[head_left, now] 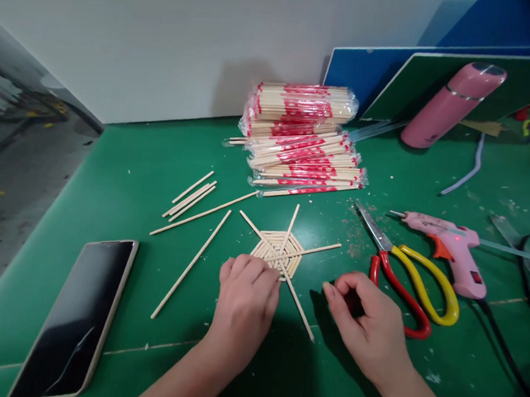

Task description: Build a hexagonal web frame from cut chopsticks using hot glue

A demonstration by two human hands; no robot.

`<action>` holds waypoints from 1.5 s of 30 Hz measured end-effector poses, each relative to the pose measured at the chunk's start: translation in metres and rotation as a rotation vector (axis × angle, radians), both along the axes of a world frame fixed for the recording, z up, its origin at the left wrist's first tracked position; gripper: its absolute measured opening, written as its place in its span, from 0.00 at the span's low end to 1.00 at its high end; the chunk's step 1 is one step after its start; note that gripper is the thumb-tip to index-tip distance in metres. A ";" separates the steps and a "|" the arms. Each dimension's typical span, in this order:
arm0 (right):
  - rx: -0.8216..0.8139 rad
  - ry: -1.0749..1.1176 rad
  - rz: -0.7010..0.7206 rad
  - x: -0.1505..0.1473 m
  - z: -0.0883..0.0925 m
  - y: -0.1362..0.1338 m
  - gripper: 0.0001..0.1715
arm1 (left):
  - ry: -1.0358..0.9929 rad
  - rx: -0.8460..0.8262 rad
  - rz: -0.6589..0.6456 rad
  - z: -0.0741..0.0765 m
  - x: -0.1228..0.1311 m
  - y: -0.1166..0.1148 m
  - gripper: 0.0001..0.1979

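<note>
A hexagonal web of chopsticks lies on the green table, made of nested short pieces with longer chopsticks crossing at its middle and sticking out past the edges. My left hand covers its lower left part, the fingers bent down and closed on it; the fingertips are hidden behind the knuckles. To the right of the web, my right hand hovers just above the table, fingers curled and thumb near the index finger, with nothing visible between them. Scissors with red and yellow handles lie beyond the right hand.
Loose chopsticks and cut pieces lie left of the web. Behind are wrapped chopstick packs. A pink glue gun with its cord and a pink flask are at right. A phone lies near the table's left edge.
</note>
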State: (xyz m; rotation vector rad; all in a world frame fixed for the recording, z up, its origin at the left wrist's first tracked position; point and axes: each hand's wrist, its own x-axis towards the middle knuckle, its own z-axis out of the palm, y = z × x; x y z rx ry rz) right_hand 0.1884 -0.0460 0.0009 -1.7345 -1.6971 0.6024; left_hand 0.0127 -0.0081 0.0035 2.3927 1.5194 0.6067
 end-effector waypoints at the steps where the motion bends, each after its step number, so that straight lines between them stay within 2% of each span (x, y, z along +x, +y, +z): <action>1: -0.007 0.002 0.016 -0.002 0.000 0.000 0.09 | -0.012 0.000 0.013 0.000 -0.001 -0.001 0.06; 5: -0.025 -0.042 0.116 -0.011 -0.001 0.000 0.05 | 0.043 -0.015 0.073 0.004 -0.007 -0.006 0.05; 10: -0.040 -0.244 0.191 -0.023 -0.001 0.002 0.08 | 0.108 -0.026 0.067 0.005 -0.008 -0.013 0.07; 14: -0.072 -0.318 0.225 -0.025 0.001 0.001 0.10 | 0.100 -0.042 0.074 0.003 -0.006 -0.016 0.08; 21: -0.046 -0.228 0.229 -0.029 0.005 0.012 0.05 | 0.066 0.030 0.045 0.001 -0.009 -0.020 0.07; 29: -0.041 -0.223 0.317 -0.037 0.001 0.026 0.08 | -0.031 0.084 0.027 -0.012 -0.011 -0.019 0.06; 45: -0.058 -0.230 0.346 -0.035 -0.004 0.025 0.08 | -0.048 0.074 0.040 -0.013 -0.012 -0.017 0.07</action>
